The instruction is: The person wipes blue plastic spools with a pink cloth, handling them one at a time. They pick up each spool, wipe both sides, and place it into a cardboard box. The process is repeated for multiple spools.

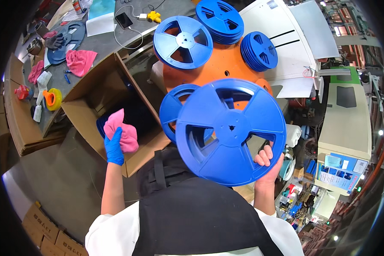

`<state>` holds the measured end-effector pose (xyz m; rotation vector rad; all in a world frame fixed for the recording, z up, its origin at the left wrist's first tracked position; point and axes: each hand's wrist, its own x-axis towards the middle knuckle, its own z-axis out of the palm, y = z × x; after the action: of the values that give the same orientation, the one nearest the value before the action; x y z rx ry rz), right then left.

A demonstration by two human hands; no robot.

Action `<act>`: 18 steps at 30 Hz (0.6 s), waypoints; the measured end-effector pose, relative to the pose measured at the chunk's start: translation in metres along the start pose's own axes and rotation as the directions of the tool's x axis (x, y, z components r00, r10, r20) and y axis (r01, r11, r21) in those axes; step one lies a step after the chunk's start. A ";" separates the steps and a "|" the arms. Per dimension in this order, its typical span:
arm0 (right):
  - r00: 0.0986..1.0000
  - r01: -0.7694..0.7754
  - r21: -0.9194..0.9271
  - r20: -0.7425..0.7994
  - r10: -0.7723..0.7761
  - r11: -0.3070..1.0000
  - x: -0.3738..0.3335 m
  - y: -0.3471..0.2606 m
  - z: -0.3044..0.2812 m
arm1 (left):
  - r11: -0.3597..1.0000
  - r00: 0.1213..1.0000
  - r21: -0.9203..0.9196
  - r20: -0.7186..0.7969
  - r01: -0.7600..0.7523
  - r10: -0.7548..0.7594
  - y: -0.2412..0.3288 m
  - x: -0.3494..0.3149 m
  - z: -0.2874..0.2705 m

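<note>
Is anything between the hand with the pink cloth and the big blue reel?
Nothing visible seems to block the left hand from the big blue reel; the cardboard box shows partly between them, but appears lower.

Passage was blocked at centre but was left at lower left.
The orange table [187,81] was partly screened by the large blue reel [226,132] in the right hand [269,168]; its top was crowded by a reel stack [221,19] at upper centre. Between table and cardboard box [99,87], a narrow gap was left. The box's mouth was partly obstructed by the pink cloth [124,137] in the left hand [114,147]; room was left over the grey floor [59,170].
</note>
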<state>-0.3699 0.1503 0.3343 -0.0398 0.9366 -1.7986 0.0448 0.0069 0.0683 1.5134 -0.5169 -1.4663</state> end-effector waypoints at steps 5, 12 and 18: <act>0.976 -0.101 0.069 0.202 0.086 0.993 -0.010 0.015 0.010 | 0.981 0.952 0.043 0.254 -0.188 0.171 0.086 -0.052 0.051; 0.938 -0.213 0.019 0.285 0.199 0.977 -0.024 0.040 0.027 | 0.408 0.397 0.208 0.793 -0.889 0.461 0.128 -0.149 0.157; 0.953 -0.257 -0.085 0.146 0.267 0.963 -0.040 0.049 0.039 | 0.430 0.075 -0.103 0.923 -0.897 0.378 0.118 -0.188 0.190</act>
<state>-0.2972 0.1534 0.3474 -0.0916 0.8459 -1.4966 -0.1345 0.0434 0.2963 0.3927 -2.1405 -1.1568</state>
